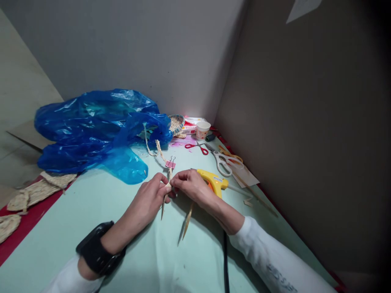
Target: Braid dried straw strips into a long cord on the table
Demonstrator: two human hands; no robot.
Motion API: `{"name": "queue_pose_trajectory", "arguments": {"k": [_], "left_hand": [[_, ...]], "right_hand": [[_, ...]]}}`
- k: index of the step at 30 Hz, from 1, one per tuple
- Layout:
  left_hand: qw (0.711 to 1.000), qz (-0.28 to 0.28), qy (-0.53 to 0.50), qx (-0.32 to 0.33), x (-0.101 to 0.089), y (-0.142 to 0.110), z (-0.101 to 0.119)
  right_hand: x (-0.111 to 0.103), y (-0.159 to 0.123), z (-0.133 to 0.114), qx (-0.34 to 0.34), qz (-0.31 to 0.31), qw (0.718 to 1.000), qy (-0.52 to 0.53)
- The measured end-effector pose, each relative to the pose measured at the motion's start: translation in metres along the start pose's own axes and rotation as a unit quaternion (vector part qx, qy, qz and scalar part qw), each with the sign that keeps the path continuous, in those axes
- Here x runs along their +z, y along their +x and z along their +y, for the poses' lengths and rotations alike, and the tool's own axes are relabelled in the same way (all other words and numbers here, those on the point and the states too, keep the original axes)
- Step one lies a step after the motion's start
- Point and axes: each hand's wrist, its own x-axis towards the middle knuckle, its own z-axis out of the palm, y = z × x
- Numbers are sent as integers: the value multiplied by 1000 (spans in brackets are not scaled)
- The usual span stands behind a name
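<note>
left hand (149, 197), right hand (192, 186): both pinched closed on pale braid (170, 175) between them; pink binder clip (170, 164) (on braid) just beyond.

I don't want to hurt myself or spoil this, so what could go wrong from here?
Your right hand is close to the yellow plastic glue gun; it might knock it, or get burned if it's hot, which I can't tell. The pale, twisted fibre strand could loosen if the pink binder clip slips. The black cable near your white sleeve might snag.
</note>
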Motion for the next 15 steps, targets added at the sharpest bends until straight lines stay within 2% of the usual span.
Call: {"name": "queue_pose_trajectory", "arguments": {"k": [3, 5, 9, 12, 15], "left_hand": [[995, 18, 100, 22, -5, -1, 2], [990, 17, 141, 13, -8, 0, 3], [990, 11, 138, -29, -11, 1, 6], [993, 8, 105, -46, -4, -2, 12], [985, 13, 159, -61, 11, -8, 19]], "right_hand": [[-1, 0, -1, 9, 7, 1000, 5], [-2, 1, 0, 7, 18, 1000, -4], [1, 0, 4, -14, 48, 998, -27], [4, -1, 7, -19, 65, 997, -29], [4, -1, 7, -11, 42, 999, -2]]}}
